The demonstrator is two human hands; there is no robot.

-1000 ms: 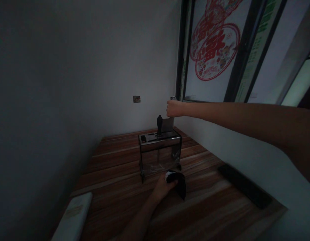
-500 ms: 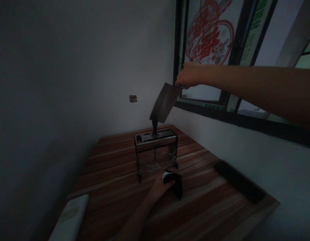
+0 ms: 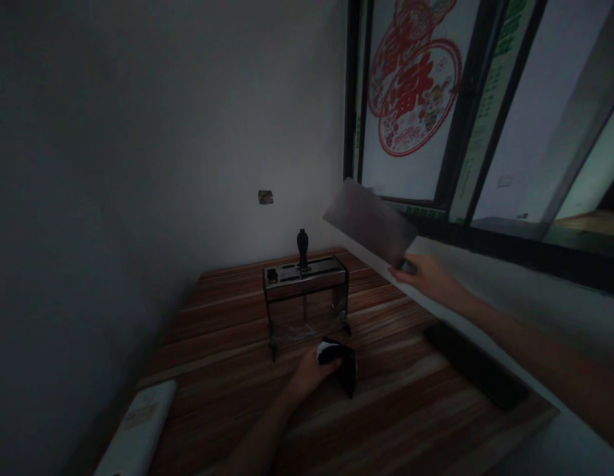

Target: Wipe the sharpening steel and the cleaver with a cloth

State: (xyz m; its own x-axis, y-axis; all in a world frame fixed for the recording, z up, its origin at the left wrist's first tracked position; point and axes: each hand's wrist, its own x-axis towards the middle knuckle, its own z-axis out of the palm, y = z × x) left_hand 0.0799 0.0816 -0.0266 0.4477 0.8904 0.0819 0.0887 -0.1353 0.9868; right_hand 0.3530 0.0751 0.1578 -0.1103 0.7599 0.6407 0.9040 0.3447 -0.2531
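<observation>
My right hand [image 3: 421, 274] is closed around the handle of a cleaver [image 3: 369, 220]. The wide blade points up and left, in the air to the right of a metal knife rack [image 3: 307, 281]. In the rack's top stands a black-handled tool [image 3: 302, 248], with a thin rod visible below the top plate. My left hand [image 3: 311, 370] grips a folded black cloth [image 3: 343, 371] with a white patch, low over the table in front of the rack. Whether the cloth touches the table I cannot tell.
The rack stands on a wood-grain table [image 3: 222, 370]. A long black slab [image 3: 473, 363] lies near the right edge, and a white block [image 3: 138, 430] at the left front. Walls [image 3: 227, 132] bound the table behind, and a window [image 3: 401, 178] rises at the right.
My right hand has lifted the cleaver out of the rack, then brought it right and down, turning the blade toward upper left. My left hand keeps the cloth in nearly the same place.
</observation>
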